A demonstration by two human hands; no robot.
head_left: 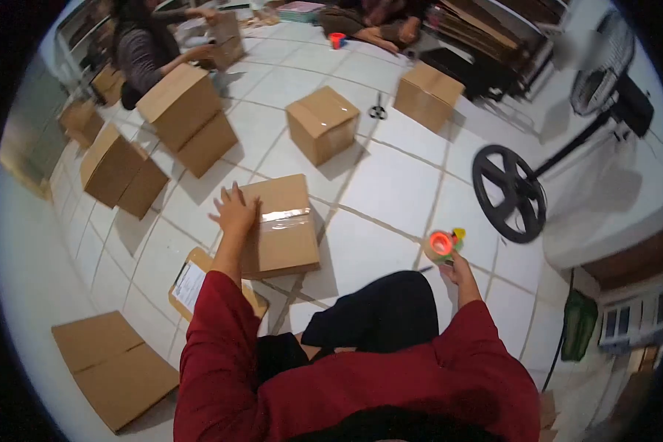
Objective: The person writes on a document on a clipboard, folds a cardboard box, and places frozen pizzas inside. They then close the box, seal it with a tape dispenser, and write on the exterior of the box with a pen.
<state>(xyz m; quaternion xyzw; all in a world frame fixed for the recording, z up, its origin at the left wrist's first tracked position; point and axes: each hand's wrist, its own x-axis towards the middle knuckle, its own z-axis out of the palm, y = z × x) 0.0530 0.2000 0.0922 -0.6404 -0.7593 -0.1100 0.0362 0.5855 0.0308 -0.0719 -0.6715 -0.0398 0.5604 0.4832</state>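
Head view: person in a red top sits on white floor tiles (pixel 390 184), cardboard box (pixel 280 247) right in front, a bit left of the middle. Clear tape (pixel 286 219) runs shiny across its top. Left hand (pixel 237 211) spread, fingers apart, resting at the box's left edge. Right hand (pixel 460 271) out to the right, well apart from the box, fingers closed on a tape dispenser (pixel 441 244) with an orange core and a yellow bit; exact finger placement too small to tell.

Clipboard (pixel 200 258) with paper on the floor under the left forearm, near the box. Folded flat cardboard (pixel 114 376) lower left. Beyond the box: taped carton (pixel 323 125), another carton (pixel 429 96) farther right, scissors (pixel 378 111) on the floor between those two. Tall carton (pixel 188 121) and a smaller one (pixel 124 173) to the left. Standing fan (pixel 510 193) at right, round base facing the camera. Co-worker (pixel 146 55) upper left beside a carton; second person (pixel 372 20) seated at top, partly cut off.
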